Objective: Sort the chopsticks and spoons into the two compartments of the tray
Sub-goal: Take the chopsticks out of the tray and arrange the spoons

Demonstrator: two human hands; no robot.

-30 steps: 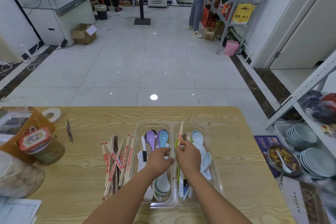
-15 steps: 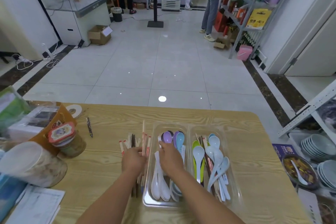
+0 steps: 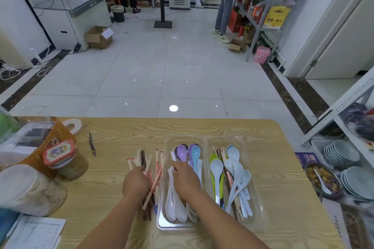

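Observation:
A clear two-compartment tray (image 3: 205, 139) lies on the wooden table. Its left compartment holds purple, blue and white spoons (image 3: 182, 152). The right compartment holds green, white and pale blue spoons (image 3: 232, 166) mixed with a few chopsticks (image 3: 223, 170). A pile of wrapped and bare chopsticks (image 3: 156, 159) lies on the table just left of the tray. My left hand (image 3: 136, 183) rests on that pile, fingers curled over the sticks. My right hand (image 3: 185, 180) is inside the left compartment, fingers on the white spoons; what it grips is hidden.
At the left stand a lidded cup (image 3: 64, 162), a clear jar (image 3: 28, 190), an orange box (image 3: 46, 139), a tape roll (image 3: 71, 125) and a pen (image 3: 91, 144). Papers (image 3: 34, 232) lie front left. Stacked plates (image 3: 342, 153) and a food dish (image 3: 321, 180) sit right of the table.
A second ago both hands were over the tray, the right one lifting a chopstick. The left hand carried a chopstick left onto the pile; the right hand moved into the left compartment.

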